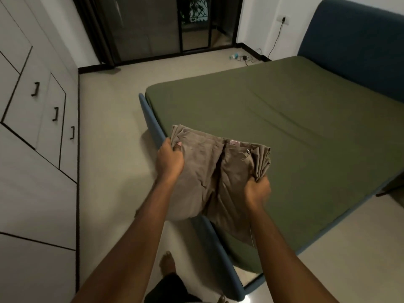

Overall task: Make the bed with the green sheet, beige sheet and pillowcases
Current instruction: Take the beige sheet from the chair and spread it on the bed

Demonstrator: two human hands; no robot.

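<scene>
The green sheet (273, 119) lies spread flat over the mattress of the blue bed, with a few long creases. I hold the folded beige sheet (209, 169) up in front of me, above the foot corner of the bed. My left hand (170, 159) grips its left edge with the thumb on top. Lower down, my right hand (256, 191) grips the bunched right edge. Part of the beige cloth hangs below my hands. No pillowcases show.
A blue padded headboard (358, 47) stands at the far right. The blue bed frame (153, 125) runs along the foot. White wardrobe doors with black handles (55, 113) line the left wall. Tiled floor (109, 132) lies between them. A charger and cable (244, 57) sit by the far wall.
</scene>
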